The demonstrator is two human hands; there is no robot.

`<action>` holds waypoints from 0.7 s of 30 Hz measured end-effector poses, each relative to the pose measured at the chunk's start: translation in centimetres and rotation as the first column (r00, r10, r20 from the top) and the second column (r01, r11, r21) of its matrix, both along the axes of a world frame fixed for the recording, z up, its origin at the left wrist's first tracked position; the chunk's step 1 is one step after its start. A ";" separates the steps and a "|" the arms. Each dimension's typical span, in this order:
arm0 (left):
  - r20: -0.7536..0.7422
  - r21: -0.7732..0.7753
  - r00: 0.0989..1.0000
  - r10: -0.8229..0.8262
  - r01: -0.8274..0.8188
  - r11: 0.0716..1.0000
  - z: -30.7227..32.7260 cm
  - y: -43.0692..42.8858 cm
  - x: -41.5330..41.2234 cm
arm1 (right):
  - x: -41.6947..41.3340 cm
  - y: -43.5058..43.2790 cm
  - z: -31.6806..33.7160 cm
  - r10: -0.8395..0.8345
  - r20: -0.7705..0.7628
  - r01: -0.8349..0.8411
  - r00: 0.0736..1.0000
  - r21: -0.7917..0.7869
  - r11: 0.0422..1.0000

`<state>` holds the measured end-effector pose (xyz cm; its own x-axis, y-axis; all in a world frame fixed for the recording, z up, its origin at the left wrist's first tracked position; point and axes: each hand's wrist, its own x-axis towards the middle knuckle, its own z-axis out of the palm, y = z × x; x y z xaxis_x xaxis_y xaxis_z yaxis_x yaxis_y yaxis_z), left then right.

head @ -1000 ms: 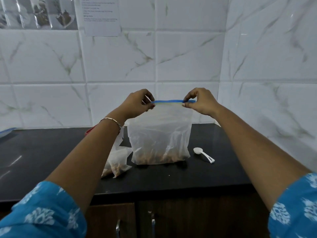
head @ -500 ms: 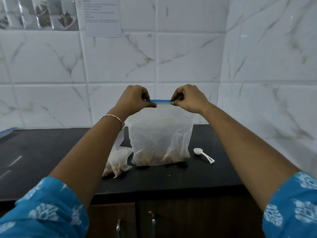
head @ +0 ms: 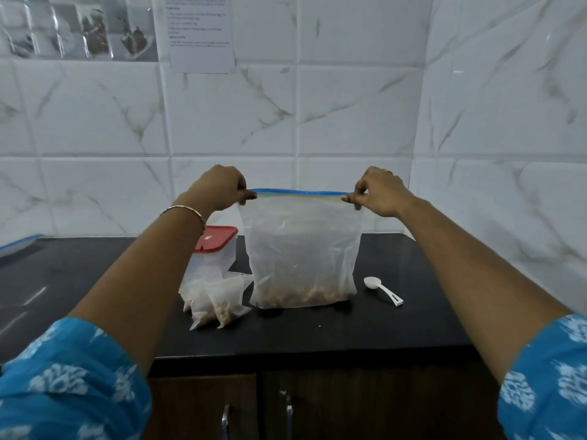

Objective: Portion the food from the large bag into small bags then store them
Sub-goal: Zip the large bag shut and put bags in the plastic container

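A large clear zip bag [head: 301, 249] with a blue seal strip stands upright on the black counter [head: 317, 328], brown food lying in its bottom. My left hand [head: 222, 187] pinches the left end of the strip. My right hand [head: 378, 192] pinches the right end, so the strip is stretched straight between them. Small filled clear bags [head: 219, 300] lie on the counter to the left of the large bag. Behind them stands a clear container with a red lid [head: 216, 246], partly hidden by my left forearm.
A white measuring spoon [head: 382, 289] lies on the counter right of the large bag. Tiled walls close the back and right side. A blue-edged bag [head: 17, 244] shows at the far left. Cabinet doors with metal handles [head: 287, 411] sit below the counter.
My right hand slid along the blue strip from near the left hand out to the right end. My view shifted, so the red-lidded container now shows behind my left forearm.
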<state>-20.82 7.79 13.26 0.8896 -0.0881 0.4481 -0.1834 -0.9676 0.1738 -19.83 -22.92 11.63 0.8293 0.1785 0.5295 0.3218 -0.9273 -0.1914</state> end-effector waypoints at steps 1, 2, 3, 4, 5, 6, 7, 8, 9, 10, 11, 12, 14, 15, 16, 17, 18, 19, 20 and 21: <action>-0.008 -0.077 1.000 -0.029 0.028 0.997 0.0 0.3 0.1 | 0.1 -0.4 0.1 0.010 -0.004 -0.010 1.000 0.044 0.999; -0.009 -0.170 0.998 -0.065 0.063 0.983 -0.1 0.6 0.2 | 0.1 -0.8 0.2 0.016 -0.017 -0.014 1.000 0.092 0.996; -0.007 -0.283 0.994 -0.105 0.099 0.954 -0.2 0.7 0.2 | 0.0 -1.1 0.3 0.019 -0.034 -0.014 0.999 0.141 0.990; -0.003 -0.413 0.989 -0.145 0.131 0.901 -0.3 0.8 0.2 | 0.0 -1.3 0.3 0.027 -0.050 -0.017 0.998 0.191 0.981; 0.003 -0.543 0.983 -0.184 0.156 0.825 -0.5 0.8 0.2 | 0.1 -1.5 0.3 0.041 -0.056 -0.027 0.998 0.236 0.971; 0.010 -0.648 0.977 -0.214 0.170 0.742 -0.6 0.8 0.3 | 0.1 -1.5 0.3 0.056 -0.053 -0.039 0.997 0.275 0.961; 0.019 -0.714 0.973 -0.229 0.174 0.679 -0.7 0.8 0.3 | 0.2 -1.5 0.2 0.067 -0.042 -0.051 0.997 0.312 0.949; 0.026 -0.747 0.973 -0.228 0.171 0.643 -0.8 0.7 0.3 | 0.2 -1.5 0.1 0.077 -0.030 -0.062 0.997 0.349 0.935; 0.033 -0.763 0.976 -0.217 0.165 0.625 -0.9 0.6 0.5 | 0.3 -1.4 -0.1 0.088 -0.021 -0.073 0.996 0.390 0.918; 0.041 -0.768 0.978 -0.202 0.160 0.620 -1.0 0.6 0.6 | 0.3 -1.4 -0.2 0.101 -0.017 -0.083 0.995 0.438 0.895; 0.048 -0.761 0.982 -0.183 0.155 0.630 -1.1 0.5 0.8 | 0.4 -1.4 -0.4 0.115 -0.019 -0.092 0.993 0.480 0.873; 0.055 -0.740 0.986 -0.159 0.147 0.657 -1.2 0.5 1.0 | 0.5 -1.5 -0.4 0.124 -0.018 -0.098 0.992 0.503 0.859; 0.066 -0.651 0.994 -0.090 0.111 0.751 -1.2 0.4 1.3 | 0.7 -1.4 -0.4 0.108 0.004 -0.097 0.994 0.485 0.869; 0.065 -0.593 0.996 -0.057 0.085 0.801 -1.2 0.2 1.4 | 0.9 -1.4 -0.4 0.092 0.014 -0.088 0.996 0.461 0.883; 0.064 -0.532 0.997 -0.037 0.065 0.844 -1.2 0.0 1.4 | 1.1 -1.3 -0.3 0.075 0.019 -0.076 0.997 0.437 0.896; 0.059 -0.476 0.998 -0.028 0.053 0.878 -1.2 -0.2 1.5 | 1.3 -1.2 -0.3 0.060 0.021 -0.064 0.998 0.415 0.908; 0.048 -0.428 0.999 -0.023 0.041 0.903 -1.1 -0.4 1.5 | 1.5 -1.1 -0.4 0.046 0.022 -0.051 0.999 0.392 0.919; 0.030 -0.389 0.999 -0.022 0.032 0.921 -1.1 -0.6 1.5 | 1.8 -1.2 -0.5 0.035 0.021 -0.040 0.999 0.371 0.928; 0.015 -0.356 1.000 -0.022 0.026 0.934 -1.0 -0.8 1.5 | 2.0 -1.3 -0.6 0.026 0.016 -0.030 1.000 0.349 0.937; 0.006 -0.328 1.000 -0.022 0.023 0.944 -0.9 -0.9 1.5 | 2.1 -1.4 -0.7 0.019 0.004 -0.019 1.000 0.319 0.948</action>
<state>-19.35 6.89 12.34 0.8880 0.0441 0.4577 -0.2053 -0.8527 0.4805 -17.75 -24.29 10.90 0.8268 0.0159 0.5623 0.3393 -0.8114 -0.4759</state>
